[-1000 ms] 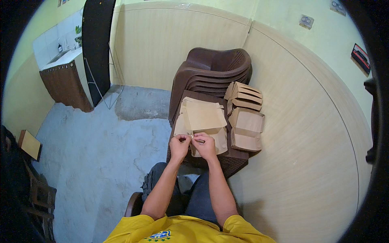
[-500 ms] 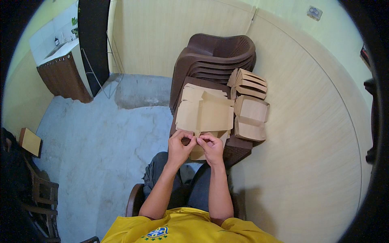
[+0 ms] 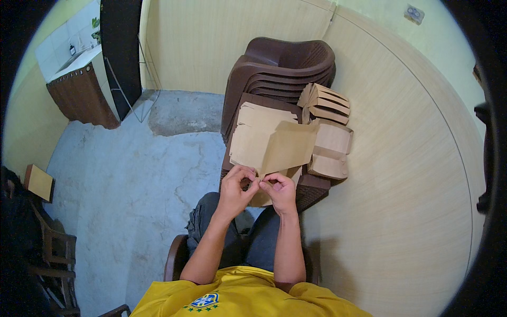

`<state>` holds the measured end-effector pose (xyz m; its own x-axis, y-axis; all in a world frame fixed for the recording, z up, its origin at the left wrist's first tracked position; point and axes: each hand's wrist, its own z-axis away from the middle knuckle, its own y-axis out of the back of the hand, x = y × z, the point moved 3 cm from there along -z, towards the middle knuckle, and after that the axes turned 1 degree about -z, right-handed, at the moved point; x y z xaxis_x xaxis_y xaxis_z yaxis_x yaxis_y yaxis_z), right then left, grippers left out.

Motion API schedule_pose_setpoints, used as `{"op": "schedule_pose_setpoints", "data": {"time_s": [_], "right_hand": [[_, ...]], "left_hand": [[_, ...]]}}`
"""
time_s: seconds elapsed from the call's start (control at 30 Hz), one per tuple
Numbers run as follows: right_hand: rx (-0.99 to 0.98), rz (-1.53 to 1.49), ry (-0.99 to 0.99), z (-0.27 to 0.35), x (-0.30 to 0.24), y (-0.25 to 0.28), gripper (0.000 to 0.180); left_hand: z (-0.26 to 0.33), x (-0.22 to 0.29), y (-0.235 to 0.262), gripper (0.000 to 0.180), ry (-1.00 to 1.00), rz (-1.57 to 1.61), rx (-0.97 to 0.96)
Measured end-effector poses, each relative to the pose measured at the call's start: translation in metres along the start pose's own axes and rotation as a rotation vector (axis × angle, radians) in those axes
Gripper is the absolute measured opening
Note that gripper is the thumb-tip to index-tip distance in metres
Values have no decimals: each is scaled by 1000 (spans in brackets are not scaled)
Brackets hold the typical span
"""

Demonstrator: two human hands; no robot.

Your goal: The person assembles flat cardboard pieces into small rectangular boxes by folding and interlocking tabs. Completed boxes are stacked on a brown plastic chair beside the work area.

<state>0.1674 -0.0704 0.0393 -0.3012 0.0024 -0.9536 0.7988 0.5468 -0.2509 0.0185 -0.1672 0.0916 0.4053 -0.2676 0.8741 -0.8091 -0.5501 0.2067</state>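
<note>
A brown cardboard box, partly folded, is held at its near corner by both hands. My left hand pinches the corner between thumb and fingers. Right beside it, my right hand pinches the same corner, and the fingertips nearly meet. The exact fold between the fingers is hidden. Beneath the box lies a stack of flat cardboard blanks on the seat of the stacked brown chairs. An open folded box rests to the right, with several nested boxes behind it.
The pale panelled wall curves close along the right side. To the left is blue-grey floor. A basin counter with a brown curtain and a black panel stand far left. Dark chairs are at the lower left.
The held box has tilted and swung to the right, its far edge now overlapping the open box there. Both hands keep their pinch at the near corner.
</note>
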Motion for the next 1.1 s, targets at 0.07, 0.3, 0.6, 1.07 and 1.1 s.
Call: {"op": "schedule_pose_setpoints", "data": {"time_s": [0.07, 0.3, 0.6, 1.07, 1.1], "right_hand": [[2, -40, -14, 0, 3, 0, 21], [52, 59, 76, -2, 7, 0, 17], [228, -57, -16, -5, 13, -12, 11], [742, 1029, 432, 19, -76, 13, 19], [786, 1108, 480, 17, -78, 19, 19]], "left_hand": [[-1, -3, 1, 13, 22, 75, -54], [2, 3, 1, 20, -15, 108, -92], [16, 7, -13, 29, -245, -275, 100], [15, -51, 3, 29, 82, -136, 383], [14, -56, 4, 29, 127, -80, 379]]}}
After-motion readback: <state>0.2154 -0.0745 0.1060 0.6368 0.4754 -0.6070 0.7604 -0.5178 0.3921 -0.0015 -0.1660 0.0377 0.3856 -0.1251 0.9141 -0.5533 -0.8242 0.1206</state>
